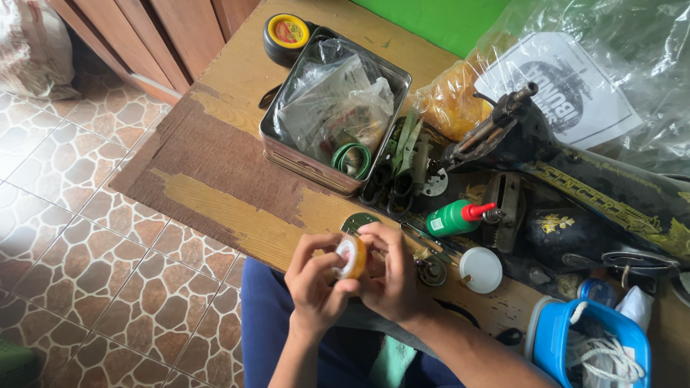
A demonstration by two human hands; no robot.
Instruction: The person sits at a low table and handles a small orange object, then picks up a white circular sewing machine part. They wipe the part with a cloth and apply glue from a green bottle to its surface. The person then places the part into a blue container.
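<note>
Both my hands hold a small roll of clear tape with a yellow-orange core (351, 256) over the near edge of a worn wooden table (215, 194). My left hand (314, 284) grips the roll from the left. My right hand (392, 276) closes on it from the right, its fingertips on the rim. Just beyond the roll lies a round green metal piece (357, 220).
A metal tin (287, 154) with plastic bags stands behind, a yellow-lidded black can (285, 36) beyond it. To the right are an old black sewing machine (575, 194), a green oil bottle (455, 218), a white lid (480, 269), scissors (392, 183) and a blue tub (553, 338). Tiled floor lies left.
</note>
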